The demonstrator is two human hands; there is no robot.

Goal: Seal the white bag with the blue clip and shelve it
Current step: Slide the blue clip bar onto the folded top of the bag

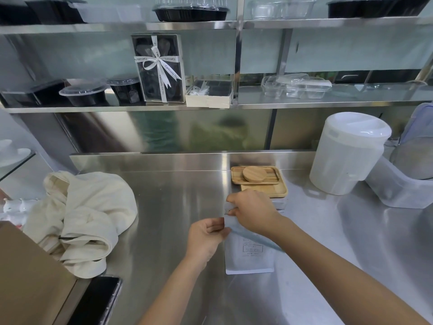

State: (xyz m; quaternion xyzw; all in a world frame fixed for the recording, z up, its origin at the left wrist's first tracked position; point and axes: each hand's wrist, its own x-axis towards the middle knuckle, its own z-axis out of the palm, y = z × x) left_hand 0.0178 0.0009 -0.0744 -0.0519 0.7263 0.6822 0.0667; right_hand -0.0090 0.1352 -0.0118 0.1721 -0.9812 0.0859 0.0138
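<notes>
white bag (249,259): lying flat on the steel table (173,207)
blue clip (255,238): slanting across the bag's upper part
left hand (206,238): pinching the clip's left end
right hand (253,212): gripping the bag's top

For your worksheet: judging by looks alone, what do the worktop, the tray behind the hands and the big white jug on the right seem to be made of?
Worktop: probably stainless steel, brushed; it shows streaky, blurred reflections.
Tray: looks like pale wood or bamboo, matt, with faint grain and a round disc of the same material on it.
Jug: seems to be plastic, milky and semi-translucent, with a smooth white lid.
</notes>
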